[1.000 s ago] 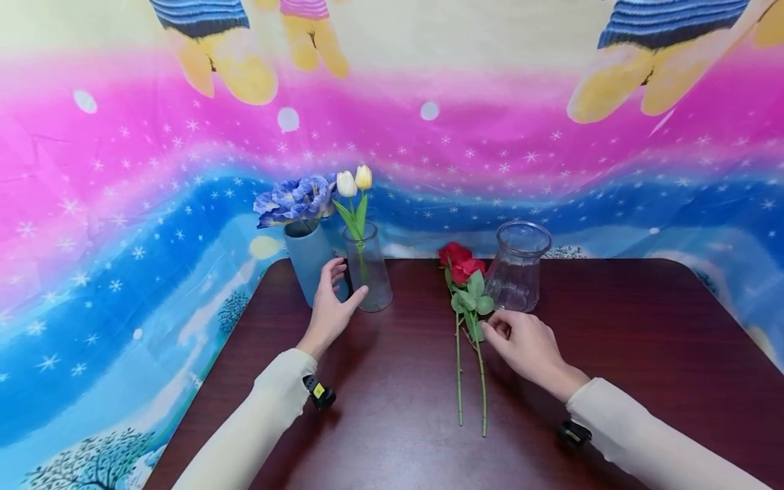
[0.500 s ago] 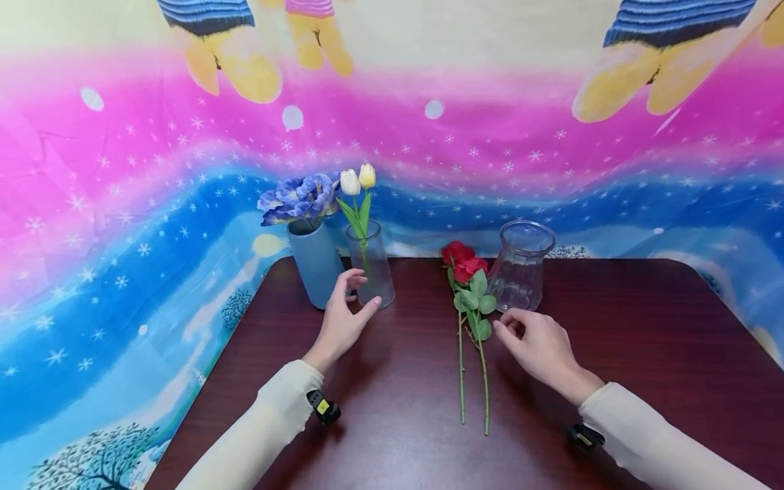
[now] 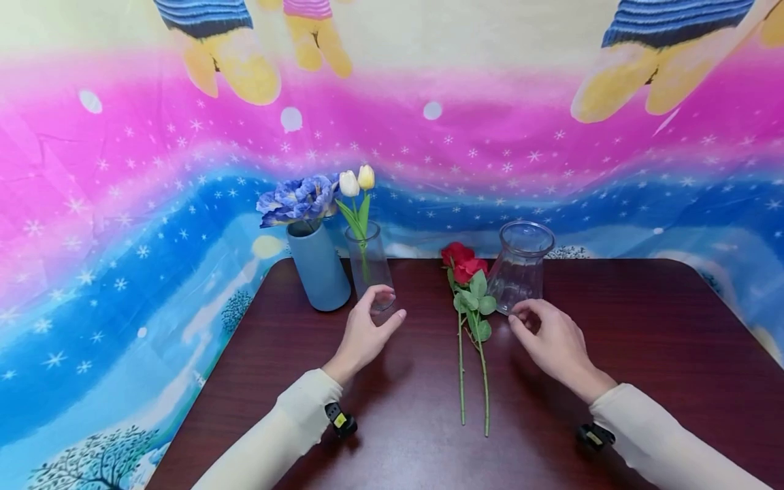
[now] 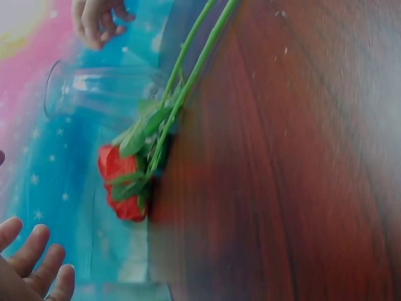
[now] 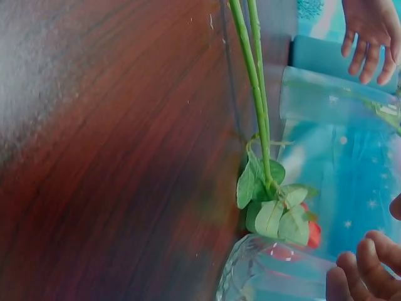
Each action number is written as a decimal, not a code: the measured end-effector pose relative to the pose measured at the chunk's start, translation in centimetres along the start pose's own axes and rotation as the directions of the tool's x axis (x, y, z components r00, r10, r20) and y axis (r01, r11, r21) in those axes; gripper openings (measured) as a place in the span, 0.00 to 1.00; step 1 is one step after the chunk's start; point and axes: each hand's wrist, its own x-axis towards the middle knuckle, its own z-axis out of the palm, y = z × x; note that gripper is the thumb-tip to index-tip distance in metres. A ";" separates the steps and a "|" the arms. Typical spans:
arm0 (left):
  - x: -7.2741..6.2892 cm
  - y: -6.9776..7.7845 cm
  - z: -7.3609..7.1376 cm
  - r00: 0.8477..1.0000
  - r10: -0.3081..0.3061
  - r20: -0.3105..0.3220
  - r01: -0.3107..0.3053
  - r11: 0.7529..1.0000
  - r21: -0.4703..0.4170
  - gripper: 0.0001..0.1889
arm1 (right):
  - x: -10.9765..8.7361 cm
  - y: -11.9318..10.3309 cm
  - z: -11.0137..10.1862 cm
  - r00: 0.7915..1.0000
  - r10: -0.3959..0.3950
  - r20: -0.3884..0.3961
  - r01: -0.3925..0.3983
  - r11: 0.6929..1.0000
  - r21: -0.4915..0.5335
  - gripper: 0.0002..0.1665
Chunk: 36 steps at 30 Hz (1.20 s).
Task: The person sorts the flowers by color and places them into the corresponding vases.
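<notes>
My left hand [image 3: 365,333] hovers in front of the clear cylinder vase [image 3: 367,265], fingers loosely bent and holding nothing. In that vase stand white and yellow tulips [image 3: 357,181]. My right hand [image 3: 552,340] is in front of the flared glass vase [image 3: 520,272], its fingers relaxed and nothing between them. Between the hands two red roses [image 3: 468,267] lie on the table, their green stems pointing toward me. The right wrist view shows the rose leaves [image 5: 269,216] beside the glass vase [image 5: 244,269]. In the left wrist view the fingers of the left hand [image 4: 37,266] are spread.
A blue-grey vase [image 3: 318,269] with blue-purple flowers [image 3: 297,199] stands at the back left of the dark wooden table [image 3: 643,354]. Behind the table's far edge hangs a colourful printed cloth [image 3: 392,122].
My left hand has moved right and toward me, away from the blue-grey vase. The right hand has drawn slightly right, away from the roses. The flowers and vases stay put.
</notes>
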 end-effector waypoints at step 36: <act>0.5 2.6 7.1 0.968 0.027 0.251 -0.077 0.978 0.192 0.25 | 7.9 4.1 0.9 0.965 0.260 0.022 -0.250 0.897 0.366 0.58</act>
